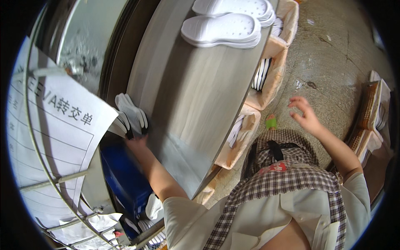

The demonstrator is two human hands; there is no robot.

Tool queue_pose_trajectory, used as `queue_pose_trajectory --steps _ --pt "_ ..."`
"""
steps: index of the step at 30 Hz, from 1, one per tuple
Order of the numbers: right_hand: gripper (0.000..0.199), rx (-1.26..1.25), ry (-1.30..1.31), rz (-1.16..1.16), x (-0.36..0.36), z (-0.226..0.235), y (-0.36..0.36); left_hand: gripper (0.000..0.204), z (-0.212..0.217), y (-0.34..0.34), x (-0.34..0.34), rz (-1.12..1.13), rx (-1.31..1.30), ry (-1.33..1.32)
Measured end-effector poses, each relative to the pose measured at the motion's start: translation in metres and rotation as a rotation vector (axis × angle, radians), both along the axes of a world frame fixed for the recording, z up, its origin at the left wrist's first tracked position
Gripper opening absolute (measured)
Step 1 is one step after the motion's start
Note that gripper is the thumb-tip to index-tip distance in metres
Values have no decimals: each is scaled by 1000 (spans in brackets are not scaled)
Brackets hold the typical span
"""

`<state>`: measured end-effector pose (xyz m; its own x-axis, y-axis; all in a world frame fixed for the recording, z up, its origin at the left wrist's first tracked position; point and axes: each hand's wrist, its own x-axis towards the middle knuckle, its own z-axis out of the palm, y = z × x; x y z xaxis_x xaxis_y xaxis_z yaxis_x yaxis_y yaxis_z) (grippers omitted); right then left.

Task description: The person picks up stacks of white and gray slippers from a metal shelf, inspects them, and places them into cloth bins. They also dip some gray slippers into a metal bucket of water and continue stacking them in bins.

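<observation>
My left hand (136,142) reaches to the far-left edge of a grey work surface (187,104). Its fingers are closed at the lower, dark end of a small bunch of white shoe soles (132,111), which stand tilted there. The fingertips are partly hidden by the soles. My right hand (306,116) is held out over the floor on the right, its fingers apart and nothing in them. At the far end of the surface, white perforated shoe soles (223,31) lie in stacked pairs.
Lined baskets (250,125) with soles stand along the surface's right side. More baskets (368,121) are at far right. Below my left arm is a blue bin (125,177); white soles (153,207) lie near it. A paper form (54,125) hangs on a wire rack (66,179) at left.
</observation>
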<state>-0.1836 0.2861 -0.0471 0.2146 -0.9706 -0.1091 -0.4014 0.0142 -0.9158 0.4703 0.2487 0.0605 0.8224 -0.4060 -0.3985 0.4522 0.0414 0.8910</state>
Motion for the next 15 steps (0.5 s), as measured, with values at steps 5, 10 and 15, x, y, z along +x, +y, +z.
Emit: queue_pose_trajectory --steps 5,10,15 --pt "21 89 -27 -6 -7 7 47 52 -35 -38 27 16 -4 47" --pt "20 125 -5 -48 -30 -7 83 46 -72 7 -5 -308 221 -627" --pt "23 118 -108 24 -25 -27 98 41 -40 89 -153 -177 -162 135"
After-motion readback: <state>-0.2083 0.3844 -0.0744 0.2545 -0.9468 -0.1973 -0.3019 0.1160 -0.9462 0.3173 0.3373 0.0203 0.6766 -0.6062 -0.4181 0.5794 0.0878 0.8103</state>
